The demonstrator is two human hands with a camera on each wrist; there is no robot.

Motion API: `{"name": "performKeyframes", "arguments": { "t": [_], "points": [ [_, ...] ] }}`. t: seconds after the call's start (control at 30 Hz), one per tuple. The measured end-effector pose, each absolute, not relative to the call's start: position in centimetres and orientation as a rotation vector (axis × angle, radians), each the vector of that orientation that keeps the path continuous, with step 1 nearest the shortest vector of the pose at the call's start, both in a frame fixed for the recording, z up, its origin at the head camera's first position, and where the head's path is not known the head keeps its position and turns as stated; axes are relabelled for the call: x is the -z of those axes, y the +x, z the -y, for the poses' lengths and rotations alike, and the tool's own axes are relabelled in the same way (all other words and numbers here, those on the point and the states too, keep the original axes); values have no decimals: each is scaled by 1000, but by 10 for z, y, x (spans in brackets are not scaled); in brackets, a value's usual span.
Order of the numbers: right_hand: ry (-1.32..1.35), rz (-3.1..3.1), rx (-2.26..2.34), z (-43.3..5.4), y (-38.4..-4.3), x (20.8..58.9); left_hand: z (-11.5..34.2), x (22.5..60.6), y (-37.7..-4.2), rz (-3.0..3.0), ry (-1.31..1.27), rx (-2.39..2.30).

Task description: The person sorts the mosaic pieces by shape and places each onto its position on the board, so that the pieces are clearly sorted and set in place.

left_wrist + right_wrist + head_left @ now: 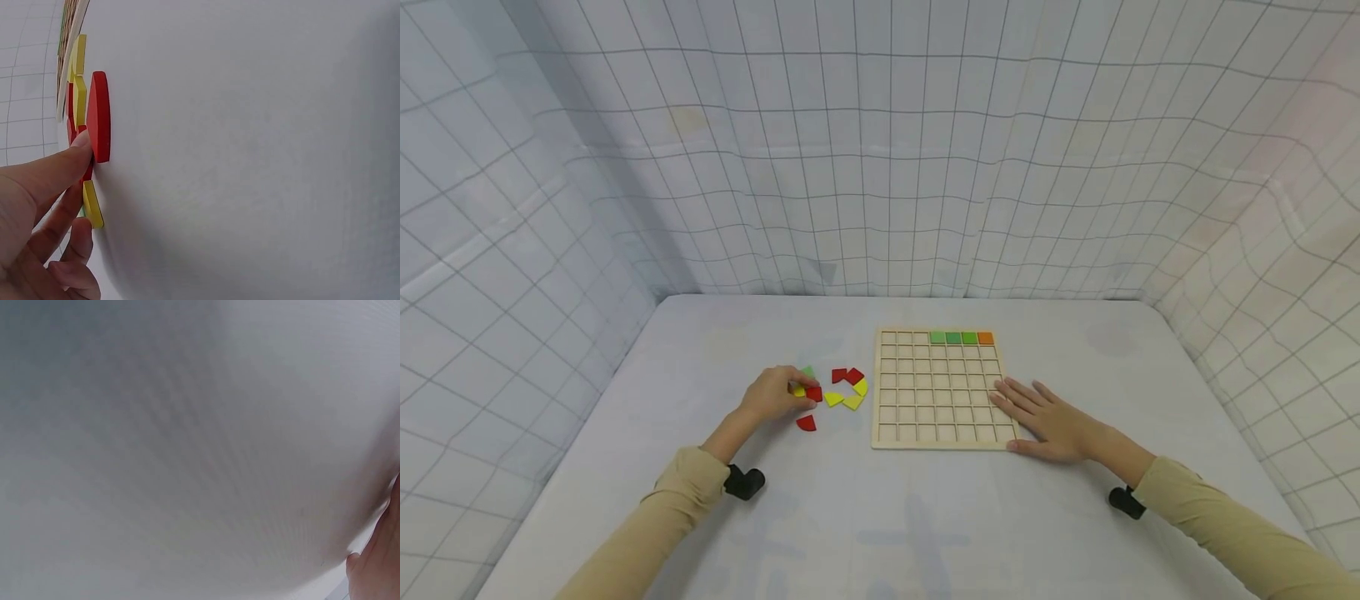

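Head view | left hand [775, 394] pinches red piece [815, 393]; right hand [1052, 425] spread on grid board [937, 382] edge | risk: lifting could drag adjacent yellow piece [93, 205]; sideways palm pressure, skew board

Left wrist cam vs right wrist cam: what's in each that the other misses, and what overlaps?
Only left wrist: the left hand with its thumb and fingers at the pieces, red pieces and yellow pieces seen nearly edge-on, a slice of the board at top left, and a plain stretch of gridded wall.

Only right wrist: part of the right hand, cut off at the lower right. No pieces or board visible.

Both: white tabletop filling most of the frame.
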State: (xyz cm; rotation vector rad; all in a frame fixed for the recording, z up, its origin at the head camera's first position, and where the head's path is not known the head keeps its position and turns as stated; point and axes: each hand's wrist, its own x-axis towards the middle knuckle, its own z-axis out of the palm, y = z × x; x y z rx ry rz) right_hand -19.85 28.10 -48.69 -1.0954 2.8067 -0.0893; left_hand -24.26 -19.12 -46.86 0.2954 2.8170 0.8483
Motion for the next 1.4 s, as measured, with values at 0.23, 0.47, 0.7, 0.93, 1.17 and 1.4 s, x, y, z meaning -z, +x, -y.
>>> {"name": "performKeyframes", "arguments": {
  "t": [0.23,0.47,0.7,0.93,1.17,1.4],
  "points": [
    [-1095,-2799,86,-279,-197,487,191,467,-239,-2827,282,-812],
    [-1108,-2809,95,-280,-197,487,191,466,-238,-2843,281,-822],
    [-1127,-2825,100,-282,-201,490,191,466,-237,-2883,290,-830],
    [-1144,-2826,137,-284,-204,495,189,465,-236,-2899,262,-803],
    [-1117,-2806,108,-281,-203,490,190,466,-233,-2922,297,-805],
    [-1097,-2795,72,-280,-200,486,192,469,-229,-2960,341,-798]
  ]
}}
